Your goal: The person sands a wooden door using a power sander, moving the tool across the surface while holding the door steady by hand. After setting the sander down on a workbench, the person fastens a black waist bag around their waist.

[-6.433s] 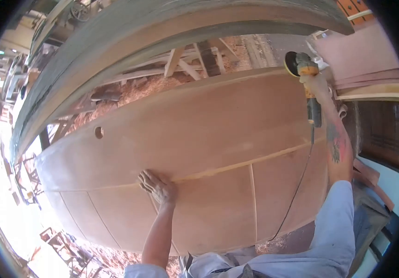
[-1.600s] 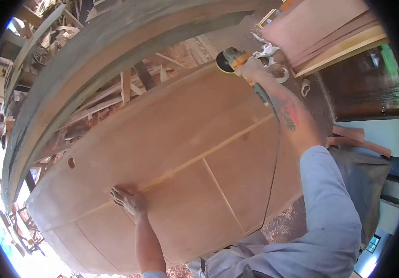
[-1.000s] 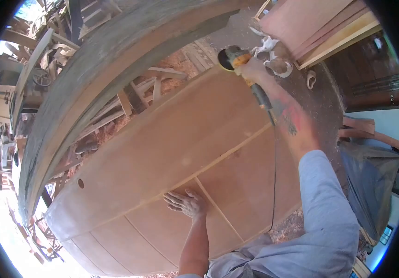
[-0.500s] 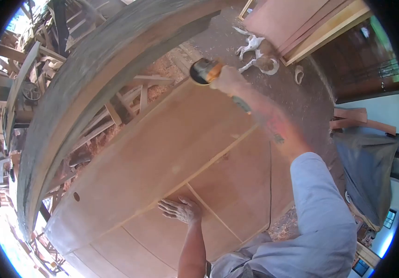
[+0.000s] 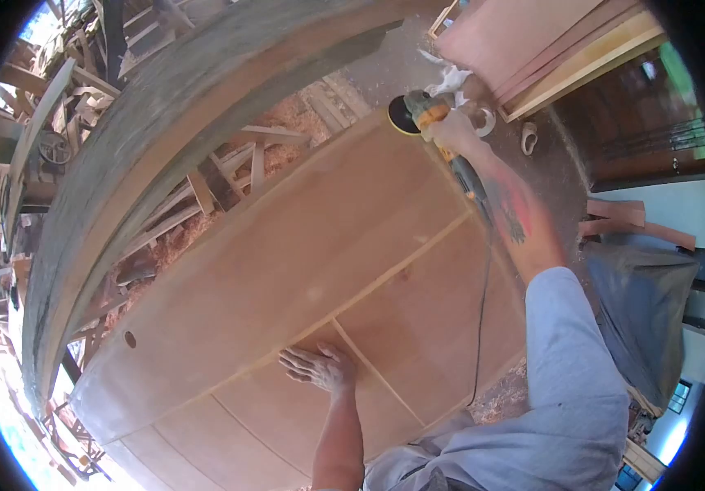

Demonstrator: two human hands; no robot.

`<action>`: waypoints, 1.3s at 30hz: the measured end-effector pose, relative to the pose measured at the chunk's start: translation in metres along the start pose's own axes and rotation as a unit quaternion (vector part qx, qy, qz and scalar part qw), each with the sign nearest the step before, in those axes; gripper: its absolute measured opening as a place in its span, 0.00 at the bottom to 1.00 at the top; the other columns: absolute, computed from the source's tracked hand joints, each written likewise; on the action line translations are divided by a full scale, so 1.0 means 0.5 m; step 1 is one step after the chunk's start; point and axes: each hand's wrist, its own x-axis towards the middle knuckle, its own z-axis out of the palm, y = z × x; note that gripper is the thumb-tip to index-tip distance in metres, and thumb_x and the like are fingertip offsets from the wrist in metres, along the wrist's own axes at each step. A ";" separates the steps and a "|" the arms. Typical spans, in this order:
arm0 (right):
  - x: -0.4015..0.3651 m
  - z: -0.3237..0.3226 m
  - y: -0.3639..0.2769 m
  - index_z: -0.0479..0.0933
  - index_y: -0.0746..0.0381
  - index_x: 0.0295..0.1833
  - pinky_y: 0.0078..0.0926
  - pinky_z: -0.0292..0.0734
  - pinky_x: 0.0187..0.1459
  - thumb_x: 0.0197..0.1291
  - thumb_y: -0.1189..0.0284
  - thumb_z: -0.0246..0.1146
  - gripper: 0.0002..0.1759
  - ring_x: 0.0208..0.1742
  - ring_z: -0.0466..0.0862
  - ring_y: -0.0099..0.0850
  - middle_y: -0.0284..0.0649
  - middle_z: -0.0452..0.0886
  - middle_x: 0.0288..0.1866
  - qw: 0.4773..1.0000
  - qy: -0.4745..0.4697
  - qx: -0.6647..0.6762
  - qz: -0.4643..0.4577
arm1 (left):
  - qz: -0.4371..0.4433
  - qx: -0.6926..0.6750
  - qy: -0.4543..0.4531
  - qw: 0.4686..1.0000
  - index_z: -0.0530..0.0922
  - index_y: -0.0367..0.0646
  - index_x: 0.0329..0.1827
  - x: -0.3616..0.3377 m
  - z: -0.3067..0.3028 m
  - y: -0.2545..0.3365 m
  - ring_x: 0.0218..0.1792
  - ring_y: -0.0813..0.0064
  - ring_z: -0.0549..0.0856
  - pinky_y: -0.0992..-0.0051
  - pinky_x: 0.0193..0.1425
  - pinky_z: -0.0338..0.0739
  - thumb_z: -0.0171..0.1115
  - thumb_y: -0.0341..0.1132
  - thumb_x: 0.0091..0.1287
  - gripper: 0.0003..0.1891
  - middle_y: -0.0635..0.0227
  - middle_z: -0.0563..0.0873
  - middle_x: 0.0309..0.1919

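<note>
My right hand [image 5: 457, 135] is wrapped round an orange and grey angle grinder [image 5: 428, 106] fitted with a round sanding disc [image 5: 402, 116]. The disc, dark with a yellow rim, overlaps the far end of a large brown wooden panel [image 5: 287, 270]. From the tool's rear a power cord [image 5: 483, 303] runs down across the panel. My left hand [image 5: 320, 368], dusty and with its fingers stretched out, lies flat on the panel beside a pale seam strip [image 5: 369, 288]. Near the panel's left end is a small round hole [image 5: 130, 340].
A big curved wooden hull piece [image 5: 123, 155] arches along the left. Wood shavings [image 5: 287, 123] and offcuts lie beneath it. Past the panel's far end a white and brown dog [image 5: 455, 80] lies near leaning boards [image 5: 524, 41]. A dark cover [image 5: 643, 311] hangs at the right.
My right hand has moved the grinder right and slightly upward toward the panel's far corner. More of its body and cord shows. My left hand stays on the panel.
</note>
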 end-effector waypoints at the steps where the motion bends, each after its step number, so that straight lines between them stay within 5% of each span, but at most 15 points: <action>1: -0.018 -0.009 0.011 0.84 0.76 0.40 0.37 0.83 0.47 0.38 0.59 0.74 0.30 0.44 0.89 0.43 0.56 0.88 0.39 1.000 0.002 -0.002 -0.001 | 0.000 -0.002 0.000 1.000 0.43 0.28 0.80 0.000 0.003 -0.001 0.82 0.45 0.43 0.43 0.82 0.36 0.46 0.49 0.76 0.41 0.40 0.47 0.80; 12: -0.004 0.011 0.003 0.85 0.73 0.38 0.34 0.80 0.44 0.37 0.60 0.74 0.27 0.40 0.87 0.42 0.49 0.87 0.35 0.999 0.022 -0.040 -0.024 | -0.013 -0.004 -0.008 1.000 0.41 0.28 0.81 0.002 0.003 -0.001 0.83 0.46 0.41 0.43 0.82 0.34 0.44 0.52 0.76 0.43 0.42 0.45 0.81; 16: -0.040 -0.027 0.023 0.85 0.72 0.43 0.38 0.82 0.48 0.39 0.58 0.73 0.30 0.45 0.89 0.44 0.55 0.88 0.42 0.999 -0.027 0.009 -0.041 | -0.016 -0.008 -0.019 1.000 0.40 0.29 0.81 0.001 0.004 -0.003 0.83 0.46 0.40 0.44 0.82 0.34 0.44 0.53 0.76 0.43 0.42 0.44 0.81; 19: -0.028 -0.041 0.008 0.85 0.71 0.39 0.35 0.80 0.45 0.39 0.62 0.74 0.25 0.41 0.88 0.41 0.48 0.87 0.37 0.999 -0.040 -0.006 -0.008 | -0.025 -0.016 -0.026 0.999 0.40 0.29 0.81 0.000 -0.003 0.005 0.83 0.46 0.40 0.44 0.82 0.32 0.44 0.53 0.76 0.43 0.42 0.44 0.81; 21: -0.003 -0.026 -0.007 0.85 0.72 0.45 0.38 0.81 0.52 0.39 0.60 0.75 0.29 0.49 0.88 0.44 0.57 0.87 0.46 0.998 -0.052 -0.037 0.009 | -0.019 -0.016 -0.023 0.999 0.40 0.29 0.81 0.000 -0.004 0.003 0.83 0.47 0.38 0.45 0.82 0.31 0.44 0.52 0.76 0.43 0.42 0.44 0.81; 25: -0.027 -0.025 0.006 0.85 0.72 0.45 0.38 0.81 0.52 0.40 0.60 0.75 0.29 0.49 0.88 0.46 0.57 0.87 0.47 0.999 -0.025 -0.019 -0.020 | -0.032 -0.020 -0.041 0.998 0.40 0.28 0.81 0.005 -0.013 0.007 0.83 0.47 0.38 0.45 0.82 0.31 0.45 0.51 0.76 0.43 0.42 0.43 0.81; 30: -0.026 -0.055 0.002 0.84 0.73 0.47 0.38 0.82 0.51 0.40 0.60 0.75 0.31 0.49 0.88 0.46 0.56 0.87 0.46 0.984 0.018 -0.162 -0.072 | -0.023 -0.034 -0.036 0.999 0.40 0.29 0.81 0.002 -0.015 0.011 0.83 0.47 0.38 0.45 0.82 0.32 0.46 0.50 0.75 0.43 0.43 0.43 0.81; 33: 0.018 -0.020 0.000 0.85 0.72 0.45 0.36 0.83 0.48 0.41 0.60 0.74 0.29 0.46 0.89 0.45 0.55 0.88 0.44 0.999 -0.027 0.038 -0.014 | -0.017 -0.007 -0.025 1.000 0.40 0.29 0.81 -0.001 0.010 -0.010 0.83 0.46 0.38 0.45 0.82 0.32 0.46 0.50 0.75 0.42 0.43 0.43 0.81; 36: 0.006 -0.031 -0.048 0.85 0.72 0.43 0.36 0.83 0.46 0.41 0.60 0.74 0.27 0.43 0.89 0.44 0.53 0.88 0.41 0.999 0.024 -0.033 -0.020 | -0.010 0.016 -0.029 0.999 0.40 0.28 0.81 -0.004 0.007 -0.012 0.82 0.46 0.38 0.44 0.82 0.33 0.45 0.50 0.76 0.42 0.42 0.43 0.81; 39: 0.036 -0.036 -0.034 0.84 0.74 0.40 0.36 0.84 0.44 0.41 0.58 0.74 0.29 0.41 0.90 0.43 0.53 0.88 0.39 0.998 -0.016 0.038 -0.046 | -0.011 -0.001 -0.005 1.000 0.43 0.30 0.81 -0.002 -0.001 0.000 0.82 0.44 0.44 0.44 0.82 0.36 0.42 0.54 0.77 0.41 0.41 0.48 0.80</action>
